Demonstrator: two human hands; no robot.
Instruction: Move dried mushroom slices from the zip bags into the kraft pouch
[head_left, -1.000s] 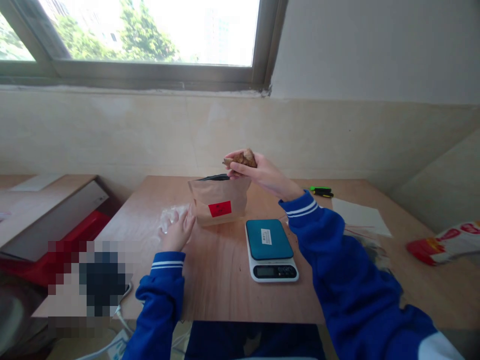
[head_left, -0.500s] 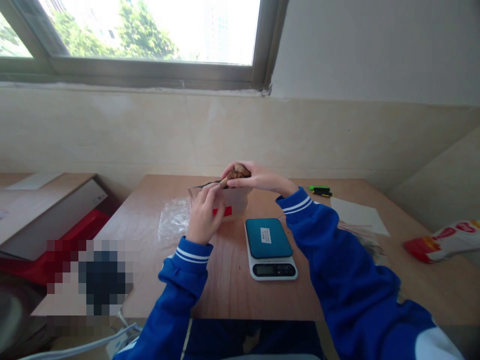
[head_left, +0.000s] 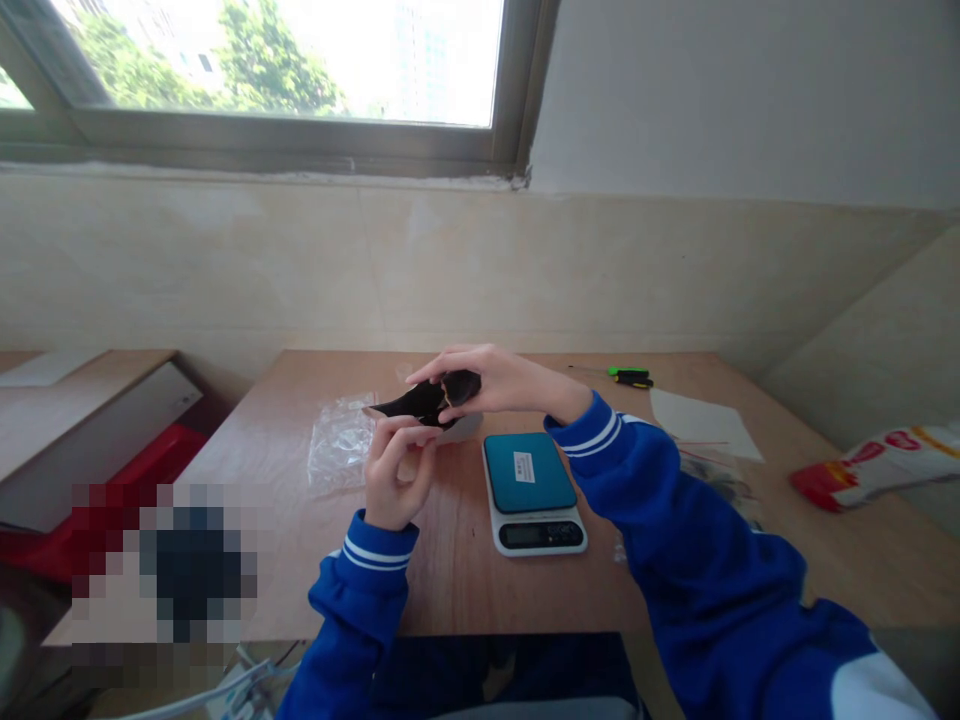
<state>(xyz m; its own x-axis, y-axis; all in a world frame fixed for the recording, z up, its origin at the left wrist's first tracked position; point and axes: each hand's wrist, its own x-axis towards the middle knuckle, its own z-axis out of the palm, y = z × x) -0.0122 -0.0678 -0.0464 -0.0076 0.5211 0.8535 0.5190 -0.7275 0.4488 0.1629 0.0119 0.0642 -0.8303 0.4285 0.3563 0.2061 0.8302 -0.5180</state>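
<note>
My left hand is closed on the near rim of a paper bag with a black lining. The bag's mouth is tilted toward me, and what lies inside is hidden. My right hand curves over the mouth from the right, its fingers around a dark brown lump with a pale edge, which looks like a dried mushroom. Below my right wrist lies a kitchen scale with a blue-green top and nothing on it.
A crumpled clear plastic bag lies left of the paper bag. Green and black-yellow tools, a white paper sheet and a red-and-white packet are to the right. A blurred-out dark object is at front left.
The paper bag has tipped so its black mouth faces me. My right hand has lowered with the brown lump into the opening. My left hand has shifted slightly down along the rim.
</note>
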